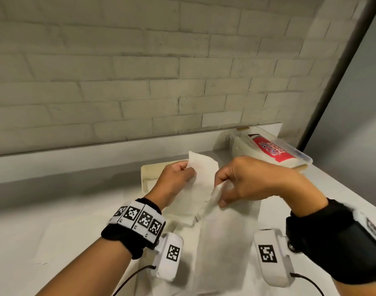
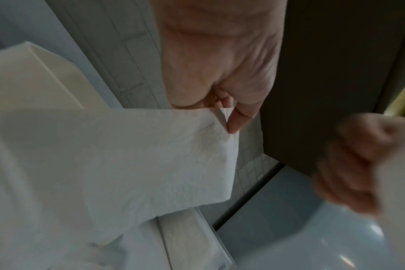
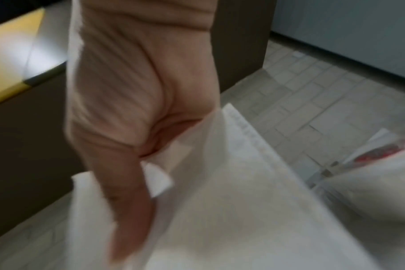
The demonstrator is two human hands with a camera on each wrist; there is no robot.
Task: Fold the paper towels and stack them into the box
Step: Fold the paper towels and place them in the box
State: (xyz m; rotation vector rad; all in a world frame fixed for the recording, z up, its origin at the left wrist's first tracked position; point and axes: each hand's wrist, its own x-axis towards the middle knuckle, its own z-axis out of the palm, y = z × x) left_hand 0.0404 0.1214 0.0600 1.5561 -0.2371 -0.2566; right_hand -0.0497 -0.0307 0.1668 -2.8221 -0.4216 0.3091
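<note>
White paper towel [image 1: 201, 178] held up, just in front of the cream box [image 1: 144, 176].
We note our left hand [image 1: 175, 180] and right hand [image 1: 250, 181] each pinching an upper corner.

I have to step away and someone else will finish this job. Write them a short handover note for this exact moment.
Left hand: pinches the top edge of a paper towel lifted off the table.
Right hand: pinches the same towel's other edge, mid-fold.
The cream box sits just behind the hands; its contents are hidden.
More towel sheets lie flat under the hands. A clear container with a red-labelled pack stands far right.
Done: cannot tell.
Left: finish this fold, place it in the box, then fold the rest.
</note>
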